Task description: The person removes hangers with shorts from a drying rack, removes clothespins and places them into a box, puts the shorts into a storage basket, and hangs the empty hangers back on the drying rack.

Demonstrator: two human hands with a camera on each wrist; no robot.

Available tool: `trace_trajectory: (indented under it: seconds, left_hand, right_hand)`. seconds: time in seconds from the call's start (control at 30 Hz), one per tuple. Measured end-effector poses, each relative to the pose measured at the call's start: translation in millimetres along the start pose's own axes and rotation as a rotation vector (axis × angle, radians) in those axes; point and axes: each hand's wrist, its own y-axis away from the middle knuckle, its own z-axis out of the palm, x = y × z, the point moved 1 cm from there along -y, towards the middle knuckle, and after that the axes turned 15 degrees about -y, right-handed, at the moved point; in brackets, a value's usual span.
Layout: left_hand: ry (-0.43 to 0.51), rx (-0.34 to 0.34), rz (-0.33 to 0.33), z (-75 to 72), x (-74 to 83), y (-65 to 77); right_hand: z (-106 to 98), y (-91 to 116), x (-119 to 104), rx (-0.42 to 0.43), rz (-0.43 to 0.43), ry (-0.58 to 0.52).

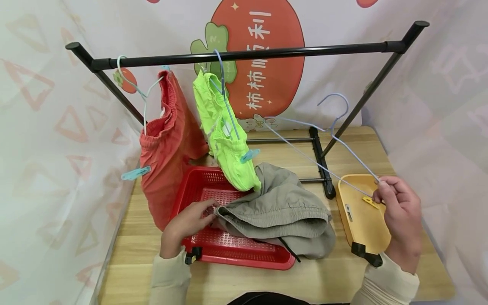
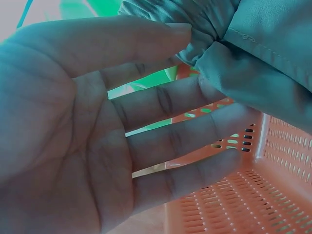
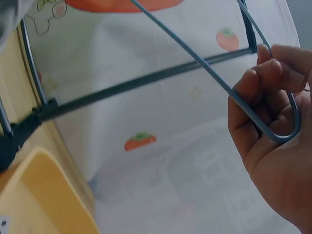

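Note:
Grey pants (image 1: 282, 216) with an elastic waistband and a dark drawstring lie across the red basket (image 1: 244, 260), spilling over its right side. My left hand (image 1: 192, 220) pinches the left end of the waistband between thumb and index finger; the other fingers (image 2: 190, 139) stretch out over the basket in the left wrist view. My right hand (image 1: 400, 212) grips one corner of a light blue wire hanger (image 1: 305, 154). The hanger is tilted, its hook up and its far corner pointing left above the pants. In the right wrist view, the hanger's bent end (image 3: 280, 139) lies against the palm.
From the black rack (image 1: 244, 55) hang red pants (image 1: 167, 140) and a neon green garment (image 1: 228, 140), with blue clothespins (image 1: 136, 173) on them. A yellow tray (image 1: 345, 190) holding a yellow clothespin (image 1: 370, 202) sits under the right hand. Patterned curtains surround the wooden table (image 1: 126, 254).

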Motion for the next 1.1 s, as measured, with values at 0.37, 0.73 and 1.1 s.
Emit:
trace_trajectory:
  seconds: [0.37, 0.73, 1.1]
  left_hand:
    - [-0.021, -0.018, 0.018, -1.7, 5.6, -3.2]
    - [-0.03, -0.031, 0.052, -3.8, 24.2, -9.4]
    - [-0.076, -0.048, 0.131, 2.1, 53.5, -18.6]
  right_hand:
    - [41.1, -33.8, 3.1, 0.103, -0.056, 0.038]
    - [61.8, -57.6, 2.4, 0.098, -0.092, 0.103]
    - [71.2, -68.3, 4.2, 0.097, -0.063, 0.214]
